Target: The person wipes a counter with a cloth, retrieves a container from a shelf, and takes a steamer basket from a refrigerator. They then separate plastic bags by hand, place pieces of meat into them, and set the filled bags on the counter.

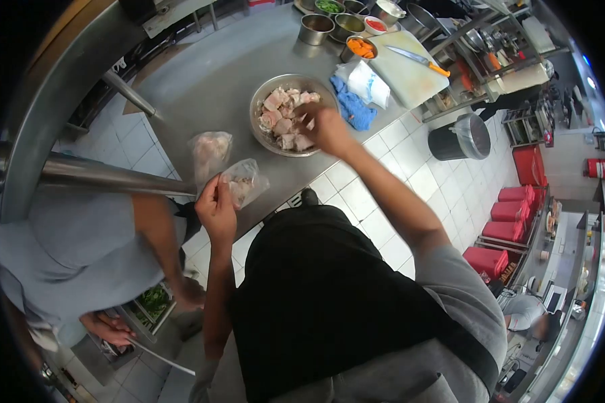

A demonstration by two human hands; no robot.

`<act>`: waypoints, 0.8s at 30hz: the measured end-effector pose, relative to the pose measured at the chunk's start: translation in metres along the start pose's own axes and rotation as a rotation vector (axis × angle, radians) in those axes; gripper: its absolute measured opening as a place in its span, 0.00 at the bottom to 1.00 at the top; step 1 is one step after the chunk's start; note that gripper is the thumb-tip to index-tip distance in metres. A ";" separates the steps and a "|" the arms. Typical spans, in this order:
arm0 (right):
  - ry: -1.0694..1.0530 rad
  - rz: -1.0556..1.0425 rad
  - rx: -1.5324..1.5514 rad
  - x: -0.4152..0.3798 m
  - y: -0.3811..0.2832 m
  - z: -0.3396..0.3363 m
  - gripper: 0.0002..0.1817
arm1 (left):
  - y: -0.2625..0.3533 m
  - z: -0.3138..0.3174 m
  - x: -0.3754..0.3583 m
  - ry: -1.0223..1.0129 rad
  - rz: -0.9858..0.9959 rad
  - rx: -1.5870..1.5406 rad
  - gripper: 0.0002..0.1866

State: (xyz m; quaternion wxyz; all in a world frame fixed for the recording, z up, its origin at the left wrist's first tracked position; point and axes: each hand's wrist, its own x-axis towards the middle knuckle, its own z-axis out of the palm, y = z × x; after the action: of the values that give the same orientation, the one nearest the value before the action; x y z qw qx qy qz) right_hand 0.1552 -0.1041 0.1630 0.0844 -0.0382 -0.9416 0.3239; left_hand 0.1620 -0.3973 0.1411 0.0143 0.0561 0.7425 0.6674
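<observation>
A steel bowl [254, 121] on the metal table holds pale pink pieces of raw meat [280, 111], which look like chicken. My right hand [328, 129] reaches over the bowl's right side, its fingers bent and closed above the meat; what they hold, if anything, is hidden. Between the thumb and fingers of my left hand [216, 207], the edge of a clear plastic bag [247, 181] is pinched, with some meat inside it. Just beyond that hand, a second filled plastic bag [211, 151] lies on the table.
A cutting board [407, 67] carries an orange-handled knife [420, 60]. Near it are a blue cloth [355, 107], a white packet [368, 84] and a pot of carrots [359, 48]. A metal post [114, 176] crosses at left, beside a co-worker [87, 242]. A bin [458, 138] stands right.
</observation>
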 end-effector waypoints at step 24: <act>-0.164 0.069 0.323 0.078 0.077 -0.029 0.18 | 0.020 0.025 -0.006 0.140 -0.118 -0.003 0.12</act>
State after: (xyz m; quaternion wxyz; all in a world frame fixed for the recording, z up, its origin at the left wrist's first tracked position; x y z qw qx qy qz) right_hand 0.0847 -0.0166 0.1485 0.0012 -0.0298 -0.8792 0.4756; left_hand 0.1715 -0.3712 0.1577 0.0015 -0.0345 0.7427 0.6687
